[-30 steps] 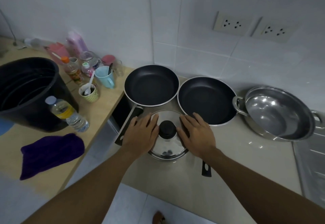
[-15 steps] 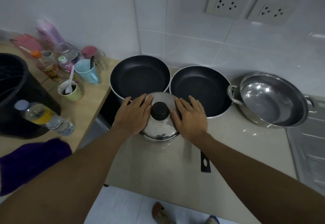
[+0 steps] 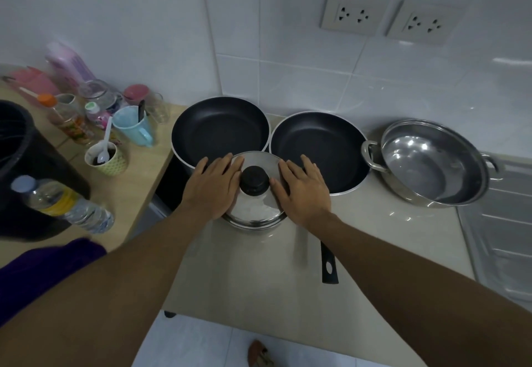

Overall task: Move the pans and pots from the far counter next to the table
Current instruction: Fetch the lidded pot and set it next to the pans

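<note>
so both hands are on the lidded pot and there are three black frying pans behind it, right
Not quite. Both hands, left and right, are on the lidded pot, but the head view shows two black frying pans behind it, not three; the third vessel is a steel pot.

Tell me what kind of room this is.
Most likely a home kitchen: frying pans and a steel pot sit on a tiled counter, with wall sockets above and what looks like a sink drainboard alongside.
</note>
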A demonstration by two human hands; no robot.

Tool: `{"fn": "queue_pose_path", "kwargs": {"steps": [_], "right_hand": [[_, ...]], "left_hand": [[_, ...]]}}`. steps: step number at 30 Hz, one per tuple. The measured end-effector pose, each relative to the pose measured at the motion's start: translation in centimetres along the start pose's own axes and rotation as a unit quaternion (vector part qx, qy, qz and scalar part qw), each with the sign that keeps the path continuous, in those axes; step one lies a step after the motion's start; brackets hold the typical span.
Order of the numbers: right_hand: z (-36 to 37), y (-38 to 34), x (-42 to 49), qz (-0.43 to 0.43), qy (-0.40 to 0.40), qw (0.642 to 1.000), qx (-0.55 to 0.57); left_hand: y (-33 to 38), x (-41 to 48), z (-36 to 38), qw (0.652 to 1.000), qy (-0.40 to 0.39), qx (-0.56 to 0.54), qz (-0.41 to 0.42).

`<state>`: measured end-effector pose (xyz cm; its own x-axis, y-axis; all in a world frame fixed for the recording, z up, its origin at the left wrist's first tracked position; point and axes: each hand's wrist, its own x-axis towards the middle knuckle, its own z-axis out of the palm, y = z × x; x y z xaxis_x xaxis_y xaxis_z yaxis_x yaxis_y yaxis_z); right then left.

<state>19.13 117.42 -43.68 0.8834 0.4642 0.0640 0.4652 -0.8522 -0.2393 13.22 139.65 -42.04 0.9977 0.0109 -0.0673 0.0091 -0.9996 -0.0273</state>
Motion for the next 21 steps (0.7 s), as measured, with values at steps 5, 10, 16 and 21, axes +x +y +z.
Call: {"fn": "queue_pose_path", "kwargs": {"steps": [5,10,16,21], "right_hand": [[-2.1,1.4,-0.7,-0.009,-0.027,0.996,0.085],[-5.7,5.9,-3.6,0.049,-0.009,0.993,0.111],[-10.5,14.0,-10.1,0.088,0.031,0.991,0.091],[-13.9,22.0,-18.0,0.148,0.06,0.984,0.076]], "left_hand": [[0.8,0.4,-1.7,0.998,-0.024,-0.051,-0.024],[3.7,0.9,-5.5,0.996,-0.004,-0.081,-0.026],[14.5,1.7,-9.8,0.993,0.001,-0.105,0.044],[27.0,1.5,-11.7,0.985,-0.03,-0.121,0.121]]}}
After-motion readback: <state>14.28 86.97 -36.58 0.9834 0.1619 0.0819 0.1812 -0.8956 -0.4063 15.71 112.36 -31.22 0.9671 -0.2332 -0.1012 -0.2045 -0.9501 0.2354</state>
